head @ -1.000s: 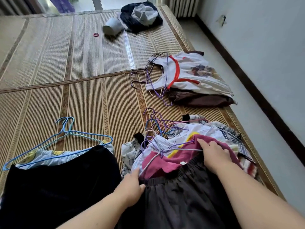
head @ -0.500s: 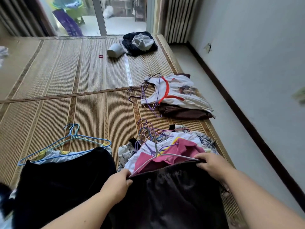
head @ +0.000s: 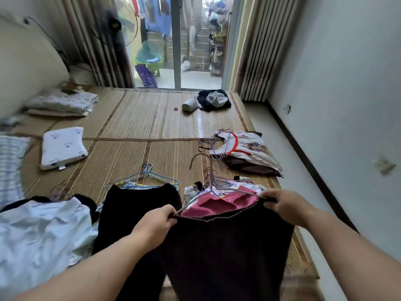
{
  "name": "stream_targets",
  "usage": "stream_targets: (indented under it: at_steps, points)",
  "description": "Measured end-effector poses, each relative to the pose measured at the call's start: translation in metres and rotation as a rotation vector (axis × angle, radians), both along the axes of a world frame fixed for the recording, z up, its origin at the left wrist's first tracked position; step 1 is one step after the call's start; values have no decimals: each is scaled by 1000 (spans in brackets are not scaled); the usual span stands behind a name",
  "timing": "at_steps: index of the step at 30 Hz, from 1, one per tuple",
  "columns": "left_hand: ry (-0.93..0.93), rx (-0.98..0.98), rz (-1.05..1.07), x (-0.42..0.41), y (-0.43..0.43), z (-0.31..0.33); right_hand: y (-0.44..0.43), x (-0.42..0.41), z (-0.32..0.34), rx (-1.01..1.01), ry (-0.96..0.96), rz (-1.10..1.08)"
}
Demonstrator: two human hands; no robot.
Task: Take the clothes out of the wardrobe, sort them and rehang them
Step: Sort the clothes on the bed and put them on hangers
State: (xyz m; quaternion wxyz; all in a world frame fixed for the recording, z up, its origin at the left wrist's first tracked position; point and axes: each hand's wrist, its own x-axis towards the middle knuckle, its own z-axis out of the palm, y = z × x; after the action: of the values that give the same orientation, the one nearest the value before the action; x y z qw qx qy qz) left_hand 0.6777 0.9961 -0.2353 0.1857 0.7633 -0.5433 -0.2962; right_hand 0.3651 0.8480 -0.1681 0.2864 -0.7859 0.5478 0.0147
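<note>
Hands grip a dark skirt [head: 225, 253] by its waistband, left hand [head: 155, 224] and right hand [head: 284, 205] each pinching one end with the wire hanger [head: 213, 187].

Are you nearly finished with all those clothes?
Not nearly. Done: clothes are out and lying in piles on the mat, like the white top pile. In hand: the left hand and right hand hold a dark skirt on its wire hanger. Left: the pink-topped pile, black garment and white shirt are not rehung.
</note>
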Motion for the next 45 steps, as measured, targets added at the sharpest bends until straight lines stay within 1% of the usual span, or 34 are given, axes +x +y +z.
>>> stream_targets:
  at_steps: [6, 11, 14, 16, 19, 23, 28, 32, 35, 38, 41, 45]
  points:
    - [-8, -48, 185, 51, 104, 40, 52, 82, 36, -38, -79, 192]
    - [-90, -214, 413, 121, 177, 79, 91, 178, 55, 1, -176, 345]
    - [-203, -335, 627, 169, 229, 91, 126, 249, 61, 18, -239, 473]
    - [-313, -362, 763, 198, 261, 92, 149, 296, 60, 31, -228, 571]
    - [-374, -372, 879, 253, 311, 92, 181, 380, 59, 30, -207, 711]
    - [-425, -333, 933, 339, 374, 99, 224, 492, 56, 14, -189, 812]
    - [-552, -305, 985, 461, 444, 122, 285, 635, 49, 25, -267, 863]
    - [-654, -250, 972, 546, 483, 148, 323, 731, 48, 27, -333, 862]
    - [-711, -296, 966, 603, 489, 169, 334, 788, 50, 22, -380, 836]
    - [-775, -297, 947, 646, 487, 178, 333, 833, 50, -4, -416, 839]
    - [-757, -267, 951, 677, 481, 170, 325, 865, 43, -3, -367, 860]
    - [-687, -262, 1043, 713, 465, 150, 311, 904, 31, -10, -293, 904]
